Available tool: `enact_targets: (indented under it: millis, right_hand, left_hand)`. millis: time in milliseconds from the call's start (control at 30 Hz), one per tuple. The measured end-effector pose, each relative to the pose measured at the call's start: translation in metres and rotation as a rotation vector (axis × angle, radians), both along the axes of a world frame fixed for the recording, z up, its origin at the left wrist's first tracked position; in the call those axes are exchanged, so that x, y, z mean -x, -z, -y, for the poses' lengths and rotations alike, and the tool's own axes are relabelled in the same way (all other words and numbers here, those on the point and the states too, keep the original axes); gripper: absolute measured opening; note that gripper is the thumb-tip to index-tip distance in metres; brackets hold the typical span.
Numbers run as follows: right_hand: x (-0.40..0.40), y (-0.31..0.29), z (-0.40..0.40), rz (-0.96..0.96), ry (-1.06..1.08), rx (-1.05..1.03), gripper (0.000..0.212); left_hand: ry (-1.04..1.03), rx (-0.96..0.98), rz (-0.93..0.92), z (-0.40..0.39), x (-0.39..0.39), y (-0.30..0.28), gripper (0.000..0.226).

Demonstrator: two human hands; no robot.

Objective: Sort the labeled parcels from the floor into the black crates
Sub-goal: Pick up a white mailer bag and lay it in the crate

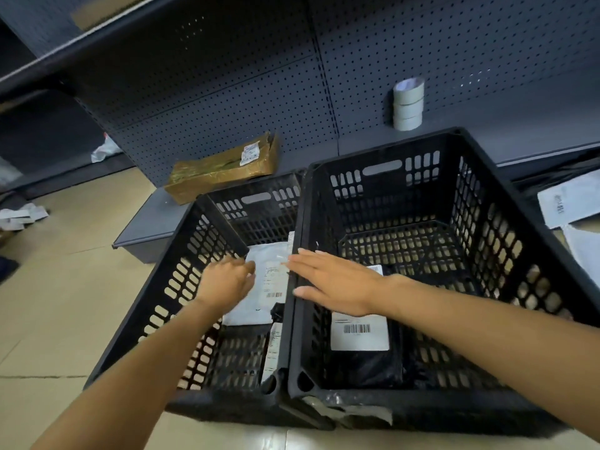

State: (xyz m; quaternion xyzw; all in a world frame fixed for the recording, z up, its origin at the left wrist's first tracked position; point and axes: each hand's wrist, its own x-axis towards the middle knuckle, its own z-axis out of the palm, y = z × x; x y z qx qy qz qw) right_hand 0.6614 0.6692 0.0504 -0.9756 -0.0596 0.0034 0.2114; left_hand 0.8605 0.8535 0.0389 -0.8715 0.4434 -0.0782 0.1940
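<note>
Two black crates side by side on the tiled floor, walls touching.

Left hand (227, 282) is down inside the left crate (181, 271), fingers curled at the edge of a white parcel (259, 287) that lies flat on the crate floor. Whether it pinches the parcel or only touches it, I cannot tell. Right hand (331, 282) is flat and relaxed, fingers straight, lying over the shared rim between the crates, holding nothing.

The right crate (487, 241) holds a black parcel (367, 355) with a white barcode label facing up. A second dark parcel stands on edge against the left crate's right wall.

Risks, as I judge them:
- The white mailer looks thin and slick. A loose pinch could let it slide or fold.
- The parcel on edge could tip over if the white one is shifted against it.
- Labels lying face down or covered would make sorting errors likely.
- Fingers could catch in the slotted walls.

Materials: crates are rigid moulded plastic, lattice walls, slot handles. Mailers are soft poly film, wrinkled and glossy. A taped brown box (224, 168) sits on the low shelf; tape rolls (408, 103) are stacked further right. More white mailers (568, 203) lie on the floor at right.
</note>
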Motion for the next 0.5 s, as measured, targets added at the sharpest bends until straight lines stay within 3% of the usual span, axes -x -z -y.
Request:
enact_targets:
  millis: [100, 167, 300, 500]
  right_hand:
    - [0.032, -0.011, 0.031, 0.002, 0.032, 0.040, 0.058]
    - [0.050, -0.019, 0.054, 0.007, 0.089, 0.027, 0.051]
    - [0.085, -0.035, 0.098, 0.078, 0.240, 0.031, 0.032]
    - [0.163, -0.056, 0.178, 0.230, 0.520, 0.061, 0.024]
  left_hand:
    - [-0.053, 0.505, -0.121, 0.035, 0.010, -0.041, 0.018]
    - [0.038, 0.707, -0.136, 0.071, 0.032, -0.072, 0.014]
    - [0.276, 0.779, -0.136, 0.150, 0.087, -0.113, 0.013]
    - [0.457, 0.804, -0.301, 0.248, 0.168, -0.121, 0.011]
